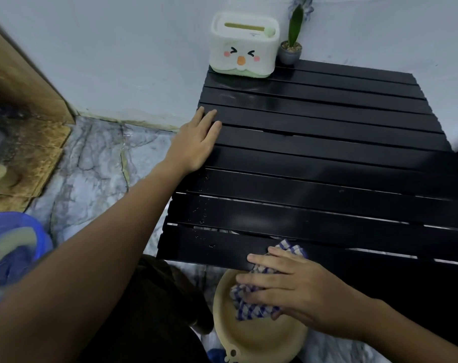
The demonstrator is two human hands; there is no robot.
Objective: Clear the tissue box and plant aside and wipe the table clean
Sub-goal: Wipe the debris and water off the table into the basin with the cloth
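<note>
A black slatted table (327, 158) fills the right half of the view. At its far left corner stands a white tissue box (243, 45) with a cartoon face, and just right of it a small potted plant (292, 45) in a grey pot, against the wall. My left hand (196, 142) lies flat, fingers apart, on the table's left edge. My right hand (296, 286) presses a blue-and-white checked cloth (251, 305) at the table's near edge, partly over a beige basin. Water droplets dot the near left slats.
A beige round basin (248, 336) sits on the floor below the table's near edge. A blue plastic tub (15, 247) is at the lower left. The floor is marbled tile (97, 163), with a wooden panel (26, 82) at the far left. A pale wall stands behind the table.
</note>
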